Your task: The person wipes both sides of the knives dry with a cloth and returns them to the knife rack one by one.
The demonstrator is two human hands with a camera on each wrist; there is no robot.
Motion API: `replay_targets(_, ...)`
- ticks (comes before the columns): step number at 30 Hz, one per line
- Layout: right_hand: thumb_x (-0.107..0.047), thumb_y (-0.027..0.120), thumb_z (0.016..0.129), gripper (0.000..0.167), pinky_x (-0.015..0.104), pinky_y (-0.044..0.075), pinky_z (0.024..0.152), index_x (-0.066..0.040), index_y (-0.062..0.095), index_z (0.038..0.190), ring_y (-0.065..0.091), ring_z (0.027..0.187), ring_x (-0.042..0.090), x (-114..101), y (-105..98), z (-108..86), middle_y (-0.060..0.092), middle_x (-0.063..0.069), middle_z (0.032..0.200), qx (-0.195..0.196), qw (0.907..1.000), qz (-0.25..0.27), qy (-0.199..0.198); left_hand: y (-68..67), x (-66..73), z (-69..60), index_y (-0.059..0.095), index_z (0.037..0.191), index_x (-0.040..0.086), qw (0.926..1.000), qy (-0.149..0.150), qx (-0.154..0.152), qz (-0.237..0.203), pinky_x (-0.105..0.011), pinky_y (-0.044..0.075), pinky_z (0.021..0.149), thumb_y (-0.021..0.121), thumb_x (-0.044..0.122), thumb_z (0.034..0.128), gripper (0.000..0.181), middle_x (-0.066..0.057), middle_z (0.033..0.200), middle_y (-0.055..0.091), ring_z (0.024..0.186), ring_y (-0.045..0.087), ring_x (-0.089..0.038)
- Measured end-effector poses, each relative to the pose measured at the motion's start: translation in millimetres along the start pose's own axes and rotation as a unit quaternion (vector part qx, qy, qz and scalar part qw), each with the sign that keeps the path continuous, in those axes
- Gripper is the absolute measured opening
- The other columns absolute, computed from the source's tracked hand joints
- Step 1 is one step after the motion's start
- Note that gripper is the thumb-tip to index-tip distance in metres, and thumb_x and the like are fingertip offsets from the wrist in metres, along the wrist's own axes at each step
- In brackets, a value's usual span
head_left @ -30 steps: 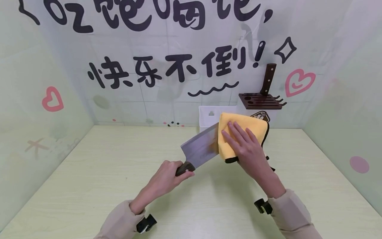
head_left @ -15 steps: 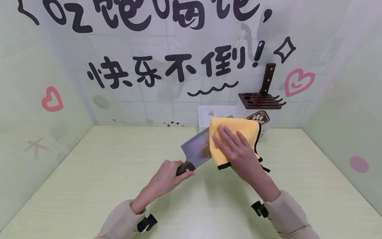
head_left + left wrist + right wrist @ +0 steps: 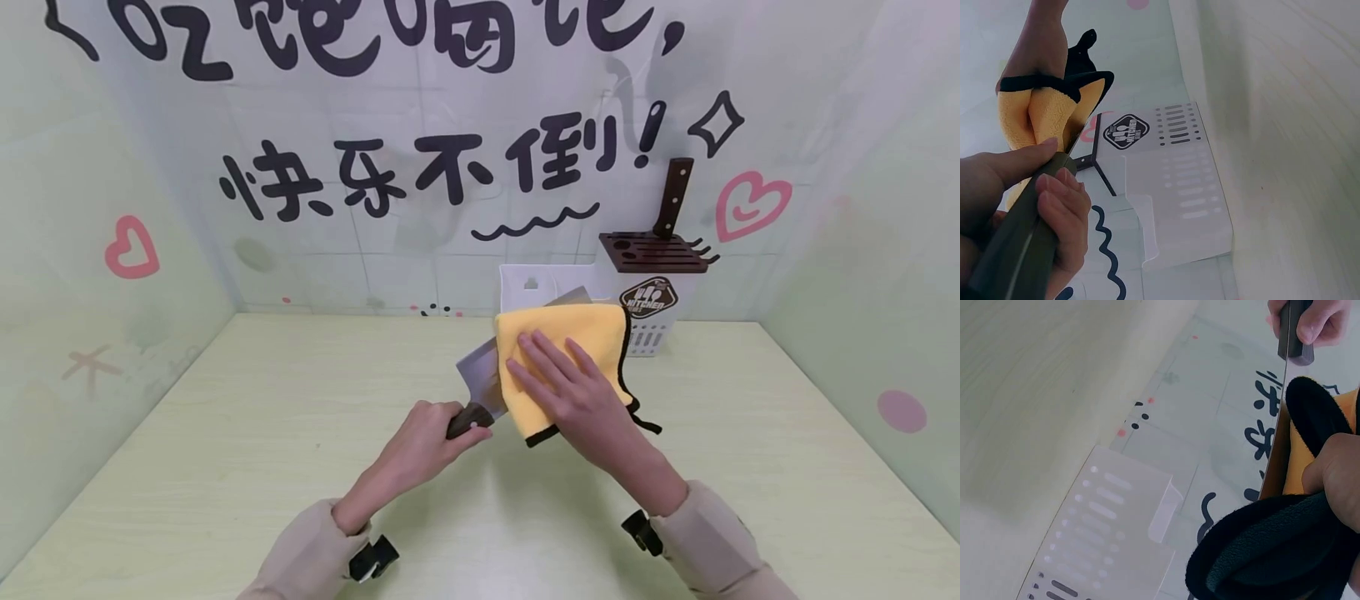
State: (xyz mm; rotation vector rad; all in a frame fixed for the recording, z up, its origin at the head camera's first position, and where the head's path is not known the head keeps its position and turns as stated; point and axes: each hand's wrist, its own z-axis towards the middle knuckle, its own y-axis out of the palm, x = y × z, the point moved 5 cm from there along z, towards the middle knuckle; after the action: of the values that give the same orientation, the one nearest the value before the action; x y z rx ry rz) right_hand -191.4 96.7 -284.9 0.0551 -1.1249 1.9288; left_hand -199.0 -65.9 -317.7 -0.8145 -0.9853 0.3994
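My left hand (image 3: pixel 423 442) grips the dark handle (image 3: pixel 468 419) of a cleaver (image 3: pixel 480 367), with the blade slanting up and away to the right above the table. A folded yellow cloth (image 3: pixel 558 329) with black edging lies over the middle of the blade, leaving the far corner and the part by the handle showing. My right hand (image 3: pixel 581 396) presses on the cloth with extended fingers in the head view. Its thumb (image 3: pixel 1338 478) holds a fold of the same cloth in the right wrist view. In the left wrist view, my left fingers (image 3: pixel 1063 219) wrap the handle.
Behind the cloth, against the back wall, stands a white holder (image 3: pixel 645 337) with a slotted dark brown top (image 3: pixel 652 254). Another dark handle (image 3: pixel 675 196) stands up from it. The pale wooden table (image 3: pixel 262 433) is enclosed by printed walls (image 3: pixel 90 333) at the back and sides.
The right hand and cloth have slid left and nearer along the blade toward the handle, uncovering the blade's far corner and the holder's label. The left hand and cleaver stay almost still.
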Motion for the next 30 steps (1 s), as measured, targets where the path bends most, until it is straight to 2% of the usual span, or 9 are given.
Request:
replay_targets(10, 0.003, 0.06, 0.075, 0.051, 0.046, 0.03, 0.1, -0.009, 0.052, 0.124, 0.035, 0.126, 0.027, -14, 0, 2.3, 0.042, 0.014, 0.134, 0.013, 0.9992, 0.002, -0.039, 1.2, 0.0, 1.6, 0.045, 0.058, 0.01, 0.9999, -0.007, 0.001, -0.009, -0.016, 0.024, 0.038, 0.064, 0.028, 0.0821, 0.036, 0.007, 0.048, 0.036, 0.039, 0.03, -0.001)
replay_targets(19, 0.004, 0.045, 0.08, 0.047, 0.044, 0.03, 0.101, -0.01, 0.051, 0.125, 0.036, 0.126, 0.026, -19, 1, 1.1, 0.042, 0.013, 0.134, 0.012, 0.9974, -0.002, -0.071, -0.7, 0.3, 0.9, 0.047, 0.06, 0.008, 0.9995, -0.013, 0.004, -0.03, -0.016, 0.026, 0.038, 0.062, 0.026, 0.0837, 0.033, 0.006, 0.049, 0.038, 0.038, 0.031, 0.0)
replay_targets(25, 0.003, 0.039, 0.082, 0.046, 0.043, 0.03, 0.1, -0.01, 0.051, 0.124, 0.036, 0.125, 0.025, -20, 0, -0.6, 0.042, 0.012, 0.134, 0.016, 0.9966, -0.008, -0.08, -2.6, 0.3, 0.6, 0.05, 0.064, 0.006, 0.9985, -0.017, -0.002, -0.051, -0.017, 0.03, 0.037, 0.06, 0.028, 0.0853, 0.032, 0.003, 0.049, 0.043, 0.038, 0.038, -0.002)
replay_targets(30, 0.004, 0.041, 0.082, 0.046, 0.044, 0.03, 0.1, -0.011, 0.051, 0.125, 0.036, 0.125, 0.025, -18, 0, -3.0, 0.042, 0.012, 0.134, 0.012, 0.997, -0.009, -0.076, -2.7, -2.1, 0.0, 0.05, 0.065, 0.006, 0.9981, -0.032, -0.007, -0.052, -0.018, 0.032, 0.036, 0.06, 0.03, 0.085, 0.033, 0.003, 0.049, 0.046, 0.038, 0.041, -0.004)
